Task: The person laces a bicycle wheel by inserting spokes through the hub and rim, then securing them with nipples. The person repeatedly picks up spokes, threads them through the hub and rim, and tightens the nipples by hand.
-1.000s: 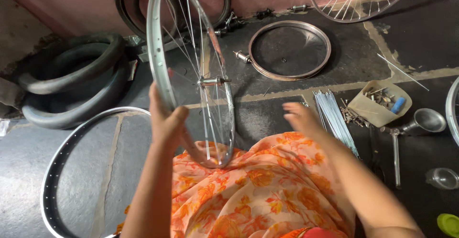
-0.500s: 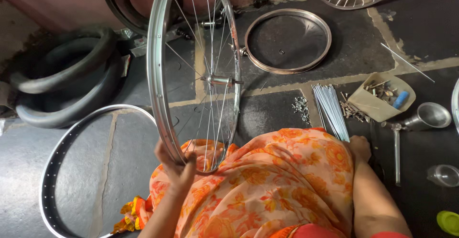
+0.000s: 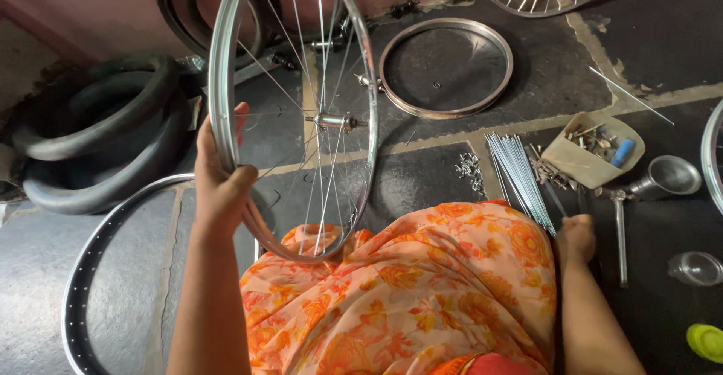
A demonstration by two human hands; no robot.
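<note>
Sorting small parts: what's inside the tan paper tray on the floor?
The paper tray holds small metal bits and a blue cylindrical piece. Anything beneath that pile is covered.

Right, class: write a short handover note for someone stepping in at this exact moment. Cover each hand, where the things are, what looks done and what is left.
Left hand: grips the rim of the spoked wheel, held upright, its lower edge on the orange cloth over the lap.
Right hand: down at the floor by the bundle of loose spokes; whether it holds anything cannot be told.
Nearby: cardboard tray of small parts, bare rim, tyres.
Done: wheel carries spokes and a hub.
Left: cannot judge spoke tension or trueness.
</note>
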